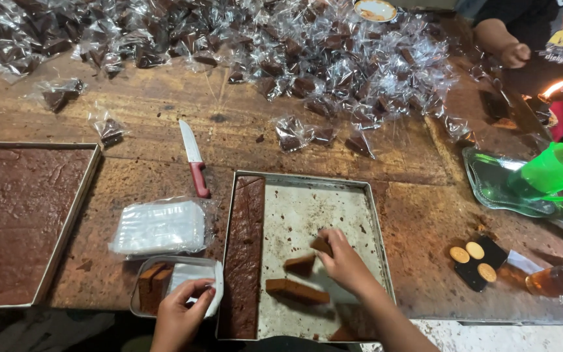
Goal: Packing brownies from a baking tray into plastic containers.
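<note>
My right hand (343, 261) reaches into a metal baking tray (307, 208) and grips a small brown cake piece (321, 245). Two more cut pieces (300, 264) (296, 291) lie on the tray's bare floor, and a long uncut brown strip (245, 254) runs down its left side. My left hand (180, 313) holds a clear plastic wrapper (197, 277) over a small clear tub (158, 287) with brown pieces in it.
A red-handled knife (193, 166) and a stack of clear wrappers (159, 227) lie left of the tray. A full tray of brown cake (21, 221) sits far left. Wrapped pieces (281, 52) heap at the back. Another person's hand (513, 53), a lit candle (555, 91), and a green jug (555, 171) are at right.
</note>
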